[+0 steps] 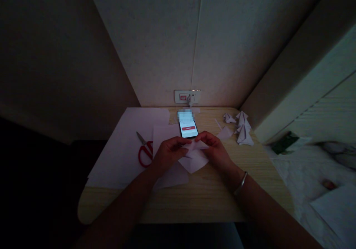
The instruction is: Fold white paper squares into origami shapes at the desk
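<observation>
Between my hands is a partly folded piece of white paper [194, 160], its lower corner pointing toward me. My left hand [171, 150] pinches its left side with thumb and fingers. On the right side, my right hand [214, 147] grips the upper edge in the same way; a bracelet circles that wrist. Just beyond my fingertips lies a phone [189, 128] with a lit screen. Red-handled scissors [145, 154] rest to the left of my left hand, on large white sheets [119, 149]. A smaller sheet [172, 178] lies partly under my left hand and forearm.
Several folded paper shapes [244, 132] stand at the table's right rear, beside loose paper scraps [224, 133]. The wooden table [205, 201] meets a wall with a socket [187, 96] and a plug in it. To the right, a green packet [285, 142] lies on a pale surface.
</observation>
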Available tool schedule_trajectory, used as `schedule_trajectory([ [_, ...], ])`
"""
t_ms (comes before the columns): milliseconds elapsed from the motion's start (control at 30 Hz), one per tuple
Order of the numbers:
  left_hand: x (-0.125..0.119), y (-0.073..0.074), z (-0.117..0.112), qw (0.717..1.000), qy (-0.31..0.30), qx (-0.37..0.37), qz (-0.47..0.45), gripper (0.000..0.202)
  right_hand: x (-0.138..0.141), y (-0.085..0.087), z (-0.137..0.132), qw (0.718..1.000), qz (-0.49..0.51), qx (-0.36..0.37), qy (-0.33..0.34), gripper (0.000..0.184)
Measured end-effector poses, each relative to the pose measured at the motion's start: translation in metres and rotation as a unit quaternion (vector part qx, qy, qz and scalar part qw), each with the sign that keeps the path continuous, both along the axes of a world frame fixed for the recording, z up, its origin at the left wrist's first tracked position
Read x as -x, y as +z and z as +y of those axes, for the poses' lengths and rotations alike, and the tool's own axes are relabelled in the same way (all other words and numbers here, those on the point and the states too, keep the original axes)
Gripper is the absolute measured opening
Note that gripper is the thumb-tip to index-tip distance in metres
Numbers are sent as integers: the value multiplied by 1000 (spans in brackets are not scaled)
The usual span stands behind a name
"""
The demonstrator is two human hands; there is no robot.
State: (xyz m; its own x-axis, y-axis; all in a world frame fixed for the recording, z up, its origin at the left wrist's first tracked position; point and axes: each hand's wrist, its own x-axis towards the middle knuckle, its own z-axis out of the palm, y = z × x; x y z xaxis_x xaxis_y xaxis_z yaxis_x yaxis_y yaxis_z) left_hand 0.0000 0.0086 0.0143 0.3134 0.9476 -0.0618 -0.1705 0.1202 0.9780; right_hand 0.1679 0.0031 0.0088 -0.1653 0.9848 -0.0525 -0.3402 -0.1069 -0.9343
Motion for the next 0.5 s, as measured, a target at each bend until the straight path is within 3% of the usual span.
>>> schedule_trajectory([
  [200, 3, 3, -1, 1000, -14, 6, -9, 28, -2, 3, 0, 999, 22, 25, -15, 5],
  [333, 1, 2, 1, 999, 48, -5, 26, 22, -3, 5, 2, 998, 18, 36, -38, 14],
  [500, -1, 0, 4, 993, 119, -15, 16, 26, -2, 5, 3, 998, -37, -16, -47, 27],
])
